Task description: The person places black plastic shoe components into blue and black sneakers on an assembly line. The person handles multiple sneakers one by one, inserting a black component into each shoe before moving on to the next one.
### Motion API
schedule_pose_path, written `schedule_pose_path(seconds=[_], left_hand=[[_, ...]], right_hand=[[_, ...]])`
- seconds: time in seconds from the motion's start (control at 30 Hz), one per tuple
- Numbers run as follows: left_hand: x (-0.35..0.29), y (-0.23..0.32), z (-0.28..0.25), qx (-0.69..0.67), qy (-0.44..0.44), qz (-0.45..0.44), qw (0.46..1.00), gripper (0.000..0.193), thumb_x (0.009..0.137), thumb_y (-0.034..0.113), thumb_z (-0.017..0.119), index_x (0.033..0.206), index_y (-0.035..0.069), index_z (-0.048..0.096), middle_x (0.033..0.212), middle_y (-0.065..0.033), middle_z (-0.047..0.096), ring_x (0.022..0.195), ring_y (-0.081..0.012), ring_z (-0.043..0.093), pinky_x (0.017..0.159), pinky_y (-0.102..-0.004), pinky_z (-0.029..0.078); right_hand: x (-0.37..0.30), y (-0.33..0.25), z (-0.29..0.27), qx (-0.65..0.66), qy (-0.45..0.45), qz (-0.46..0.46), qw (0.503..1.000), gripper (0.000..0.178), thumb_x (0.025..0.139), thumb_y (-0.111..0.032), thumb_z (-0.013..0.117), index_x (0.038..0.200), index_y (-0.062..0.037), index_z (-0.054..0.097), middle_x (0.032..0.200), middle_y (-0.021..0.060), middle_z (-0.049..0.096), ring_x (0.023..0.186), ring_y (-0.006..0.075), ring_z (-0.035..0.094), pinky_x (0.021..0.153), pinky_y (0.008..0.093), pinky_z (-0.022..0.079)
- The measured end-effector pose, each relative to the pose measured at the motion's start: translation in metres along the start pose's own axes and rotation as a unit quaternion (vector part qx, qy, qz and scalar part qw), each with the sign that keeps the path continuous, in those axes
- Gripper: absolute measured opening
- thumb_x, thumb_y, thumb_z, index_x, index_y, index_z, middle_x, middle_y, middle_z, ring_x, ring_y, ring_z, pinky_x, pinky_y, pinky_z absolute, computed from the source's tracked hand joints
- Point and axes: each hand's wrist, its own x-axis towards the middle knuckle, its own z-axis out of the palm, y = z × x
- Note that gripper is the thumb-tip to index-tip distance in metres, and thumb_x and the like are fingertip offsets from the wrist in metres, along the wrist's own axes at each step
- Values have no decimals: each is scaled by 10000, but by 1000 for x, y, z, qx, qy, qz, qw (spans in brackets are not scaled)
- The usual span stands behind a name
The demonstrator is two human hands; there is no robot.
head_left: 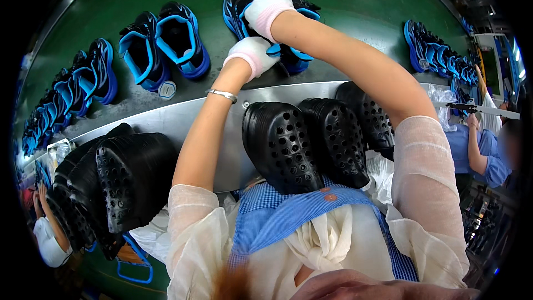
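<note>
Two black-and-blue sneakers stand side by side on the green work surface ahead of me, the left sneaker [237,0] partly covered by my hands and the right sneaker [297,62] beside it. My left hand [252,54], in a white glove with a pink cuff, is closed at the heel collar of the right sneaker. My right hand [268,13], gloved the same way, reaches over the pair from the right. Its fingers are hidden behind the glove's back, so I cannot see what they grip.
Another sneaker pair [177,39] stands to the left, with a small round tag [166,90] near it. More sneakers line up at far left [66,91] and right [438,55]. Stacked black perforated shoe-shaped pieces [283,144] lie along the metal edge [214,116]. Co-workers [477,150] are at the sides.
</note>
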Motion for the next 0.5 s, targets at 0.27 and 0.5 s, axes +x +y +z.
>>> schedule_pose_path(seconds=[0.27,0.5], left_hand=[[3,7,-1,3,8,-17,1000,367,773,342,573,961,43,670,958,-179,654,883,-328,630,783,-388,512],[-6,15,-6,-43,-27,-45,998,334,795,334,580,827,11,654,677,-136,653,582,-249,653,606,-352,532]], right_hand=[[11,0,13,10,42,20,999,309,704,-109,675,1012,-79,686,1008,85,678,915,256,662,732,360,539],[-38,32,14,198,114,-69,971,270,833,-303,522,966,-108,655,894,146,658,835,328,629,734,406,501]])
